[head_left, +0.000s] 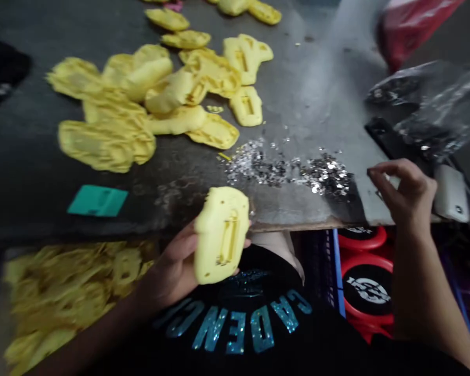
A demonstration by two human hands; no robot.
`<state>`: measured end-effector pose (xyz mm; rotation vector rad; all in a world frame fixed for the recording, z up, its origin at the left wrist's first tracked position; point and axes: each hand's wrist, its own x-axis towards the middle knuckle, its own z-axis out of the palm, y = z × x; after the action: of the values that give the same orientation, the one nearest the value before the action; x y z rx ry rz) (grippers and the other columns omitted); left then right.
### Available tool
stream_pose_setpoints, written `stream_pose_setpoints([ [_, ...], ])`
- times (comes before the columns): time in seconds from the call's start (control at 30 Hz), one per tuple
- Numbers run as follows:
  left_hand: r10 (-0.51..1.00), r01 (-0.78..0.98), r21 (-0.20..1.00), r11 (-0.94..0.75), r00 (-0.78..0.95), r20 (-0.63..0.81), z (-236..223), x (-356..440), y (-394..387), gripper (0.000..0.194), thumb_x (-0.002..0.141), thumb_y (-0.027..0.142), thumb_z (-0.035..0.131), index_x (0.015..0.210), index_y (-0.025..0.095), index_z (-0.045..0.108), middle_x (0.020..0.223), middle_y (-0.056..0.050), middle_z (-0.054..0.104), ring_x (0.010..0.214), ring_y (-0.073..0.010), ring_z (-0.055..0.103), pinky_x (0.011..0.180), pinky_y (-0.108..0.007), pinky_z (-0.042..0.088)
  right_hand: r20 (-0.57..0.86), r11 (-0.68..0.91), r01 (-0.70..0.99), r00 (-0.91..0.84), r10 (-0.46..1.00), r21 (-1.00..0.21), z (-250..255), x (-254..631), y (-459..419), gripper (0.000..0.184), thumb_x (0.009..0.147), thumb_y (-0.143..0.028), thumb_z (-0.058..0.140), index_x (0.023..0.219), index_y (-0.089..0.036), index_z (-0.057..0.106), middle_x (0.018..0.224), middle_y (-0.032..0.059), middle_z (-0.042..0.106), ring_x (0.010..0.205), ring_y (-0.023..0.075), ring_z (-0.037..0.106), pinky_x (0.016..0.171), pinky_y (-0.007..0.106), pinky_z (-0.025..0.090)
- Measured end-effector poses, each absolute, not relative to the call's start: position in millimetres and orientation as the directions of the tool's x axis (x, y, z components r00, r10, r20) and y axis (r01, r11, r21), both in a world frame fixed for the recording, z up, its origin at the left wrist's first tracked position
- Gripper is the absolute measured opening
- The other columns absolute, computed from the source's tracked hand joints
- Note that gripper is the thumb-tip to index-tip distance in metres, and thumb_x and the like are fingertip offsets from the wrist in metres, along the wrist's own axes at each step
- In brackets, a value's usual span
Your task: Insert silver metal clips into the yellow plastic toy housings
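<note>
My left hand (178, 261) is closed around a yellow plastic shell (211, 230), held just in front of the table edge. The shell shows a long battery slot, with small metal pieces at its lower end. My right hand (409, 190) is raised over the table's right part, thumb and forefinger pinched together. A dark spot shows at the fingertips, too small to name. Left of that hand, a spread of small shiny metal pieces (329, 175) lies on the table (297, 104).
Yellow shells (105, 141) are heaped at the back left, near a green piece (97, 201). On the right lie a clear plastic bag (442, 104), a white device (451, 193) and a red bag (415, 26). Below, yellow parts (82, 292) and red round items (366, 261) fill containers.
</note>
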<state>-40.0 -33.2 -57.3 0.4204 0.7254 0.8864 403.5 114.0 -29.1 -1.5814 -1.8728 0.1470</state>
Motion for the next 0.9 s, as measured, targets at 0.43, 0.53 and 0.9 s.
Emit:
stream_pose_setpoints([
  [0.43, 0.902, -0.665, 0.610, 0.432, 0.331, -0.278, -45, -48, -52, 0.046, 0.101, 0.052, 0.087, 0.141, 0.030, 0.083, 0.147, -0.004, 0.086, 0.138, -0.0335, 0.081, 0.111, -0.045, 0.072, 0.364, 0.478, 0.864, -0.398, 0.842, -0.160, -65, 279, 151, 0.015, 0.107, -0.033, 0.069, 0.105, -0.038, 0.083, 0.111, 0.0062, 0.078, 0.117, 0.0379, 0.063, 0.107, 0.065, 0.046],
  [0.53, 0.894, -0.662, 0.602, 0.447, 0.349, -0.279, -45, -50, -51, 0.044, 0.101, 0.051, 0.088, 0.139, 0.029, 0.083, 0.148, -0.004, 0.085, 0.146, -0.0338, 0.077, 0.123, -0.051, 0.065, 0.337, 0.498, 0.859, -0.438, 0.834, -0.116, -59, 277, 152, 0.015, 0.108, -0.033, 0.068, 0.098, -0.036, 0.078, 0.109, 0.0053, 0.078, 0.115, 0.0369, 0.062, 0.105, 0.062, 0.046],
  [0.9, 0.875, -0.673, 0.560, 0.483, 0.355, -0.329, -39, -42, -38, 0.056, 0.092, 0.046, 0.100, 0.141, 0.026, 0.079, 0.145, -0.002, 0.087, 0.137, -0.0310, 0.082, 0.118, -0.048, 0.068, 0.340, 0.528, 0.840, -0.463, 0.819, -0.126, -70, 296, 40, 0.025, 0.113, -0.029, 0.068, 0.128, -0.046, 0.078, 0.112, 0.0010, 0.086, 0.102, 0.0311, 0.070, 0.100, 0.056, 0.046],
])
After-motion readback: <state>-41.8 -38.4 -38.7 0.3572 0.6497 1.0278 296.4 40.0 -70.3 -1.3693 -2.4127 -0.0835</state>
